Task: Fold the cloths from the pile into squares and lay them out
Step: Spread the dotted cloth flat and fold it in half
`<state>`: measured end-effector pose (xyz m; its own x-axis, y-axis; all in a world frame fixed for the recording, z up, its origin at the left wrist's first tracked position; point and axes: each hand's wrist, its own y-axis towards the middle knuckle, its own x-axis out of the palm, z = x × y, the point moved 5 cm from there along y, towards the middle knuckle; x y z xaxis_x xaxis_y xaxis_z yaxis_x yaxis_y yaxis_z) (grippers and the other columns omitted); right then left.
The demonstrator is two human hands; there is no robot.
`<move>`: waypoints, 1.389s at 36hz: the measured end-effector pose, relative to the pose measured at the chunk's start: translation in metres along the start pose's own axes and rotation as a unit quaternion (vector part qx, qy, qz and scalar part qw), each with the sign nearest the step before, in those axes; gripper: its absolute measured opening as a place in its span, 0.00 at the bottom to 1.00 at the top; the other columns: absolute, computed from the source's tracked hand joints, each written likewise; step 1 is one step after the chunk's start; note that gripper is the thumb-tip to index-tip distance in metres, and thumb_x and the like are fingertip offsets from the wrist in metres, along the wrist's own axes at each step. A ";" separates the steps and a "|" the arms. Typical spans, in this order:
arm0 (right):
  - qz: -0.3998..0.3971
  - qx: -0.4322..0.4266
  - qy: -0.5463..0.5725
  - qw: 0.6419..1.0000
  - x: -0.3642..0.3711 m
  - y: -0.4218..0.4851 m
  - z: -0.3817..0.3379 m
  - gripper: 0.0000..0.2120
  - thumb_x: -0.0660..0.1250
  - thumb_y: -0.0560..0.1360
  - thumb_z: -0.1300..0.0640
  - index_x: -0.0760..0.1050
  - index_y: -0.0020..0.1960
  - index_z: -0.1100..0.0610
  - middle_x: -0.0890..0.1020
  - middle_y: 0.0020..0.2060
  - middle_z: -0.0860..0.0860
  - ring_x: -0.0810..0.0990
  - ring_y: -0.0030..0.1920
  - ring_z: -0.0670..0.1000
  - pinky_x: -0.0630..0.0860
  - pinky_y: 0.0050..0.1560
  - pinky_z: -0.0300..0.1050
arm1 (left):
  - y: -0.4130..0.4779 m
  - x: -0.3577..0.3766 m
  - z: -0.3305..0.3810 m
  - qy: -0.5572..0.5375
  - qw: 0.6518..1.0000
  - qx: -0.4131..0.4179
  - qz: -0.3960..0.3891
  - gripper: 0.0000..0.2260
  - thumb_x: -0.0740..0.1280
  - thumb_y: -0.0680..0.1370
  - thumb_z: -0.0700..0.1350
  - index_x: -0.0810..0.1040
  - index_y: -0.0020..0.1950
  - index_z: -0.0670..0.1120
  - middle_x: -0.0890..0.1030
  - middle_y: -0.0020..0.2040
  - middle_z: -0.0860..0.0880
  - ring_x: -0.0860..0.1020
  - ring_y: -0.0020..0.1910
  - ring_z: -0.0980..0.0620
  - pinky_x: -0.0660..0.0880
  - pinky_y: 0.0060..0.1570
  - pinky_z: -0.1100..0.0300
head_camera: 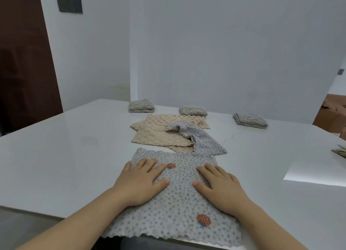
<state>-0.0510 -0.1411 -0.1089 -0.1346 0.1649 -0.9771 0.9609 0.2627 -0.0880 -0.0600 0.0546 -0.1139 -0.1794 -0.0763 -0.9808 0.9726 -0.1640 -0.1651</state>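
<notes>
One dotted cloth [179, 199], spread at the near edge of the surface [74, 156], left hand [139, 182] and right hand [222, 190] pressed flat on it, gripping nothing; probably light, limp, wrinkle-prone; best pinched at corners.

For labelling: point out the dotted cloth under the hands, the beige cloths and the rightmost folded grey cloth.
Flat dotted cloth [180, 203]: head view, its middle.
Beige cloths [159, 135]: head view, top sheet.
Folded grey cloth [250, 120]: head view, top face.
</notes>
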 end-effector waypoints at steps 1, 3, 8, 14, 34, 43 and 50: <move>-0.003 0.003 -0.006 1.000 0.000 -0.001 0.001 0.28 0.45 0.78 0.36 0.46 0.76 0.42 0.46 0.76 0.43 0.44 0.76 0.48 0.44 0.73 0.47 | 0.000 0.001 -0.001 -0.002 1.000 0.001 0.007 0.28 0.42 0.77 0.66 0.43 0.75 0.61 0.42 0.77 0.57 0.41 0.76 0.54 0.41 0.74 0.46; -0.009 0.009 -0.013 1.000 0.001 -0.003 0.003 0.29 0.44 0.78 0.36 0.45 0.76 0.42 0.45 0.76 0.44 0.44 0.76 0.49 0.44 0.73 0.48 | -0.002 0.001 -0.003 -0.006 1.000 0.009 0.009 0.37 0.34 0.68 0.74 0.43 0.75 0.61 0.43 0.77 0.57 0.41 0.76 0.54 0.41 0.74 0.46; 0.057 0.013 0.017 0.998 -0.005 -0.011 0.007 0.28 0.50 0.78 0.38 0.49 0.75 0.43 0.48 0.76 0.45 0.47 0.76 0.49 0.48 0.73 0.47 | -0.007 -0.004 -0.003 -0.022 0.998 0.015 0.061 0.51 0.30 0.53 0.77 0.46 0.75 0.61 0.44 0.77 0.56 0.42 0.76 0.54 0.43 0.73 0.47; 0.043 -0.059 0.024 0.997 -0.001 -0.032 -0.001 0.32 0.45 0.72 0.29 0.50 0.74 0.38 0.51 0.75 0.40 0.47 0.75 0.44 0.47 0.73 0.46 | -0.028 -0.004 0.003 -0.011 0.997 0.056 0.059 0.45 0.33 0.58 0.77 0.46 0.74 0.63 0.45 0.77 0.58 0.43 0.76 0.57 0.43 0.73 0.51; 0.115 -0.180 0.127 0.969 -0.003 -0.084 -0.001 0.38 0.53 0.56 0.19 0.76 0.53 0.41 0.72 0.50 0.28 0.68 0.55 0.31 0.63 0.56 0.30 | -0.081 0.000 -0.010 -0.098 0.966 0.186 0.151 0.39 0.47 0.60 0.80 0.74 0.58 0.59 0.70 0.55 0.67 0.67 0.57 0.67 0.62 0.58 0.72; 0.079 -0.189 0.019 0.979 0.004 -0.094 -0.001 0.36 0.55 0.58 0.28 0.69 0.64 0.38 0.63 0.58 0.29 0.62 0.66 0.36 0.58 0.65 0.36 | -0.098 0.006 -0.017 -0.076 0.966 0.208 0.131 0.32 0.58 0.62 0.67 0.69 0.65 0.60 0.62 0.61 0.75 0.52 0.61 0.80 0.48 0.59 0.85; 0.108 -0.174 0.109 0.973 0.000 -0.098 0.001 0.26 0.58 0.64 0.33 0.78 0.56 0.42 0.67 0.50 0.24 0.68 0.56 0.31 0.61 0.60 0.26 | -0.101 -0.003 -0.035 -0.296 0.937 0.124 0.136 0.13 0.71 0.70 0.40 0.81 0.42 0.60 0.75 0.49 0.76 0.73 0.52 0.76 0.65 0.50 0.83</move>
<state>-0.1446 -0.1673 -0.0999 -0.0235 0.4389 -0.8982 0.8375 0.4992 0.2221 -0.1527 0.1056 -0.0979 -0.0511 -0.6682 -0.7422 0.9430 -0.2771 0.1845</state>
